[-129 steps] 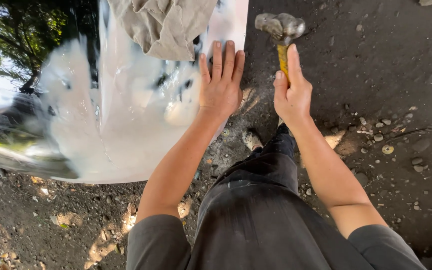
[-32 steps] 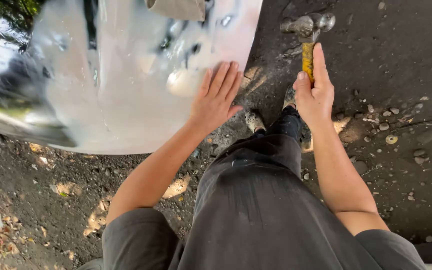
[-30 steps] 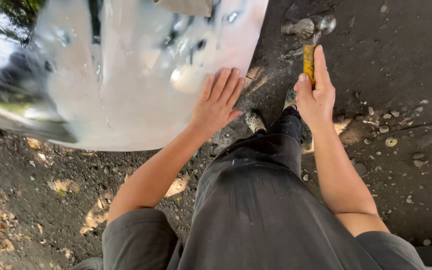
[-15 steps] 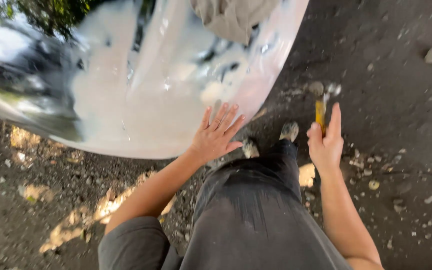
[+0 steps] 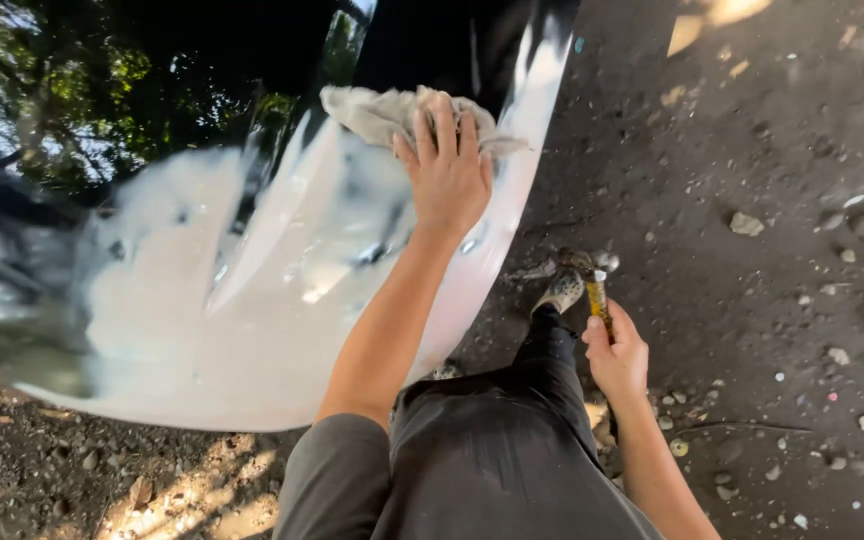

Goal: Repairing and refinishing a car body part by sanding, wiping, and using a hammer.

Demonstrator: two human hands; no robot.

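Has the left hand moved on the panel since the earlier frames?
Yes. The left hand has gone up the white panel, from its lower edge onto the grey rag.

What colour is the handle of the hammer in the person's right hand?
Yellow: the hammer handle shows best in the head view.

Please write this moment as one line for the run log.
left hand: flat on cloth | cloth: on shiny panel | right hand: holds hammer
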